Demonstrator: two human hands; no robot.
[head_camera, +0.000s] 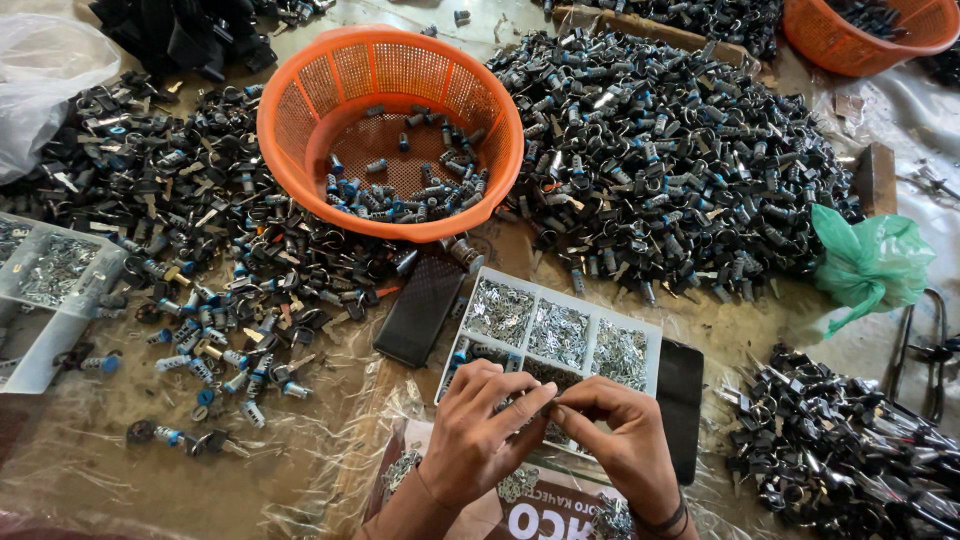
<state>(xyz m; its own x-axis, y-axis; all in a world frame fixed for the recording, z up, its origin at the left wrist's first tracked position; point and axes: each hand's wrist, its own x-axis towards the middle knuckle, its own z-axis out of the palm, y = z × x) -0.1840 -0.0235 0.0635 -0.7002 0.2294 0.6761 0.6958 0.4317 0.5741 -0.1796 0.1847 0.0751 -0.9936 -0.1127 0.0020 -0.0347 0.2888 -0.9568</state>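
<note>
Pinching tiny part, too small to identify, between both hands' fingers: left hand (480, 430), right hand (620, 435) | over compartment tray (650, 335) | orange basket (290, 125) beyond

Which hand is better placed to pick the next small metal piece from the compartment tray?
Likely the right hand: it lies over the white compartment tray nearer the full compartments. The left hand meets it fingertip to fingertip, seemingly pinching something too small to make out.

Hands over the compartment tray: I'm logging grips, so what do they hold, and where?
Left hand and right hand pinch something tiny between fingertips; what it is cannot be told.
</note>
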